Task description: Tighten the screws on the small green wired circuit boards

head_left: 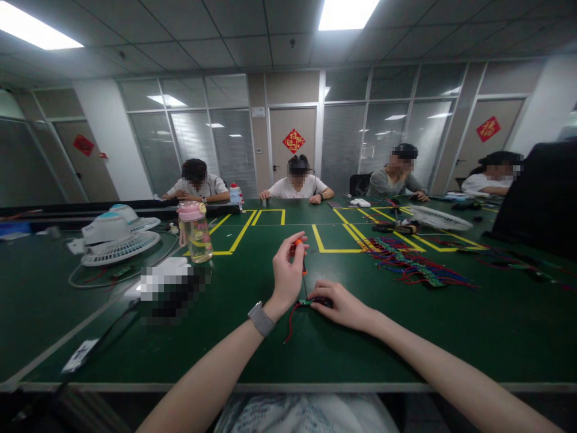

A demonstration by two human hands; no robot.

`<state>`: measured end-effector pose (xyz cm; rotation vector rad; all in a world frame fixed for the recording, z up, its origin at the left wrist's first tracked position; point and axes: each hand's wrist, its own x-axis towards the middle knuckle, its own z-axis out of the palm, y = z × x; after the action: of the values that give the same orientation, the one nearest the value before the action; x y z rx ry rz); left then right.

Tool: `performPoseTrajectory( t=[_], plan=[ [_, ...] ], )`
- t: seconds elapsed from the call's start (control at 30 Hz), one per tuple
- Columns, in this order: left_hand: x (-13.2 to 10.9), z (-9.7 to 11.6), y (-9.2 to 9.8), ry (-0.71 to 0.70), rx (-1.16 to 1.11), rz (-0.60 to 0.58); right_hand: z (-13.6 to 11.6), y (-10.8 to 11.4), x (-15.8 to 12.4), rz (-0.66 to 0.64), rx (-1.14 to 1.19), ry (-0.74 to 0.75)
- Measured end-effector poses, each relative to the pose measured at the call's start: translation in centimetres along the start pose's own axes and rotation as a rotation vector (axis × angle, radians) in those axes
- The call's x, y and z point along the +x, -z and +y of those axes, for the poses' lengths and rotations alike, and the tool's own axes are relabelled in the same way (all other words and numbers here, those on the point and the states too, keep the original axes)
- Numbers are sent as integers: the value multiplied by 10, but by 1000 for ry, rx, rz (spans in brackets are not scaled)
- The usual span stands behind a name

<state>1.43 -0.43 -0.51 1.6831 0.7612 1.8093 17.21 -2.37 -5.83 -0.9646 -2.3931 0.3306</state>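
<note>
My left hand point(288, 270) is closed around the orange and black handle of a screwdriver point(305, 282), held upright. The screwdriver's thin shaft points down, and its tip meets a small green circuit board point(305, 302) on the table. A red wire point(291, 325) curves from the board toward me. My right hand point(338, 305) lies low on the table with its fingers closed on a black part point(323, 300) at the board's right end. What that black part is I cannot make out, since the fingers cover much of it.
Several wired circuit boards point(410, 261) lie in a row at right. A pink-lidded bottle point(196, 234), white fan parts point(119, 240) and a blurred white object point(166, 276) stand at left. Yellow tape point(243, 231) marks the green table point(252, 361). Several people sit across.
</note>
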Motion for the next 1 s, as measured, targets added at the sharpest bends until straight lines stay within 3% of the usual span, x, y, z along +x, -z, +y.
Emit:
performPoseTrajectory(
  t=[0.2,0.43,0.67,0.9,1.0],
  plan=[
    [-1,7,3,-122,224,71,2,-1,-1,8,-12,8],
    [-1,1,1,-31,13,-42,1,-1,0,6,4,8],
    [-2,7,3,-122,206,41,1,-1,0,-4,-5,-12],
    [-3,2,0,-44,-16,-34,2,-2,0,-5,-5,-10],
    [-2,3,0,-60,55,10,3,-2,-1,-7,-10,-10]
  ],
)
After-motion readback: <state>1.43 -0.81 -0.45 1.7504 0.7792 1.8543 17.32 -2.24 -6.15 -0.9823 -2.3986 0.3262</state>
